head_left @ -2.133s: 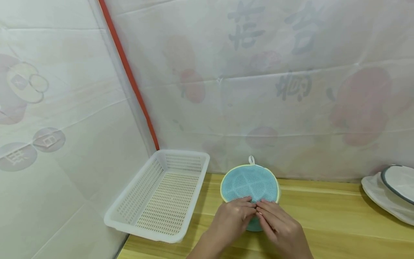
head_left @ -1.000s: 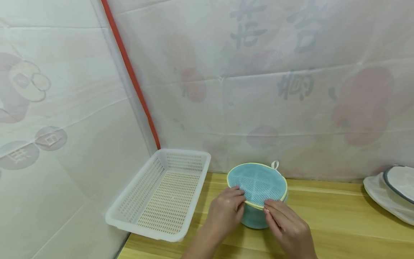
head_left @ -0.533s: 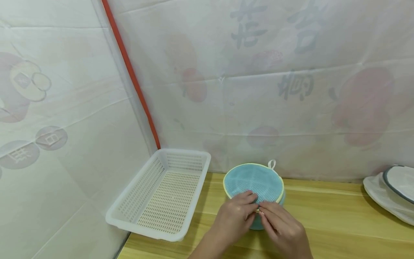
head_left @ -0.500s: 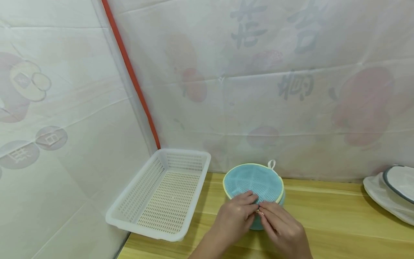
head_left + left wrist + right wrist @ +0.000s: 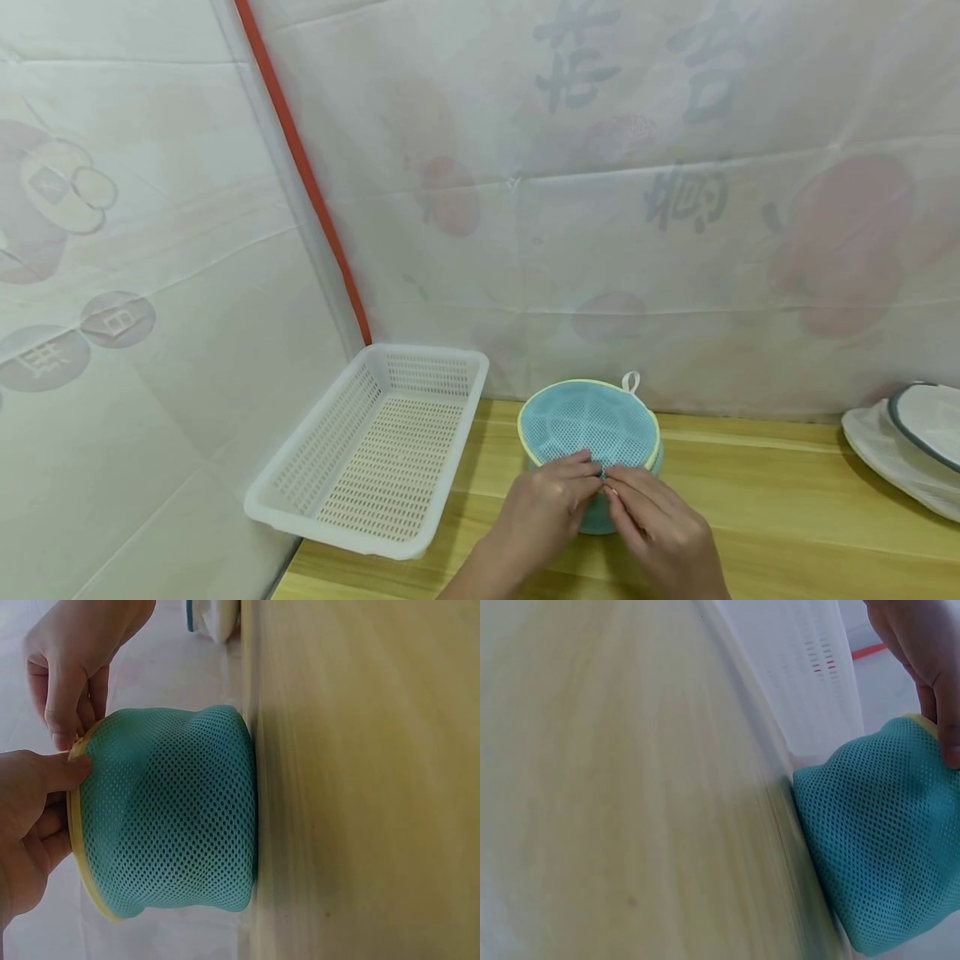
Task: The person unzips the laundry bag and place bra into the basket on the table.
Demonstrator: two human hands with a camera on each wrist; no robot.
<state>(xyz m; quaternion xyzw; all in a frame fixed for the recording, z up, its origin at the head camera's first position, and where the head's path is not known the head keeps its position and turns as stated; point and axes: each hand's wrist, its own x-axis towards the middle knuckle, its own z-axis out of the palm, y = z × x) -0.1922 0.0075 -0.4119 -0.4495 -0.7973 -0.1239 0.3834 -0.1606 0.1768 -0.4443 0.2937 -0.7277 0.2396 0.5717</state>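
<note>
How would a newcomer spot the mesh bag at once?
On the wooden table, right of the white perforated basket in the head view, stands a round mesh bag. It alone is blue-green and yellow-edged, with a white loop.

Mesh bag – blue-grn w/ yel trim – basket wht.

Holds left hand and right hand close together, backs uppermost, with fingertips meeting or nearly so; pinches with thumb and bent fingers on both sides; angles both hands inward; shows left forearm bare, slanting in from below in the head view.
</note>
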